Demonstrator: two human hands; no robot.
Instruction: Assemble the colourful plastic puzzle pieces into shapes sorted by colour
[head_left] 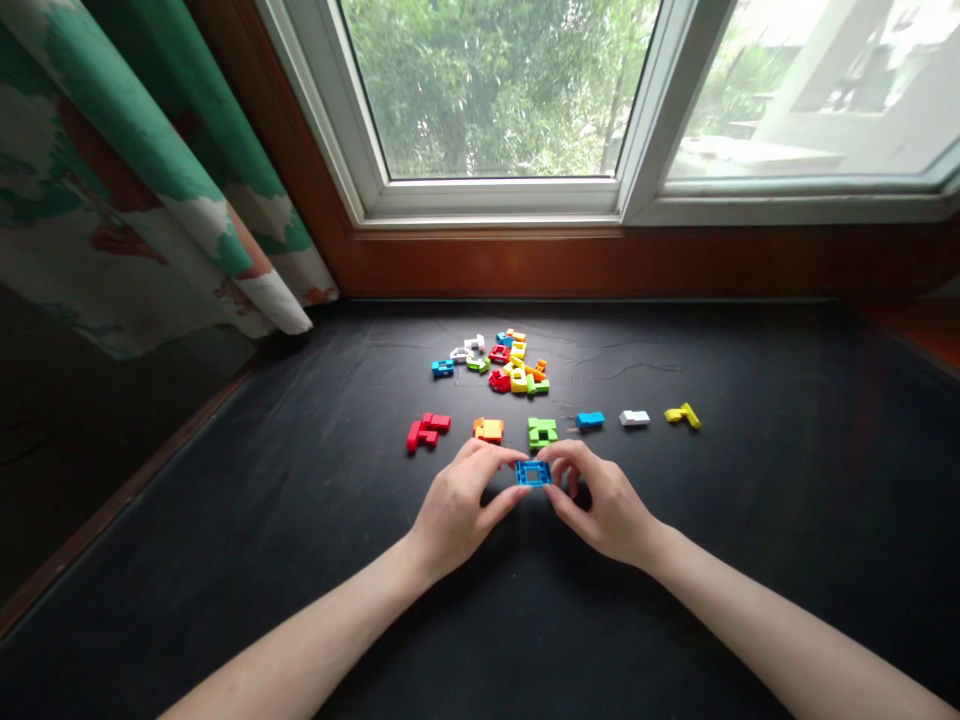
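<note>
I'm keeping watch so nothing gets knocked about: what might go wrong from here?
The blue square piece, pinched by the fingertips of the left hand and right hand, might slip. Either hand might nudge the orange piece or green piece just beyond the fingers.

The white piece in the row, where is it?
In the head view, the white piece lies right of centre, between the blue piece and the yellow piece.

A small blue open-centred frame piece (533, 473) sits level between the fingers of both hands.
</note>
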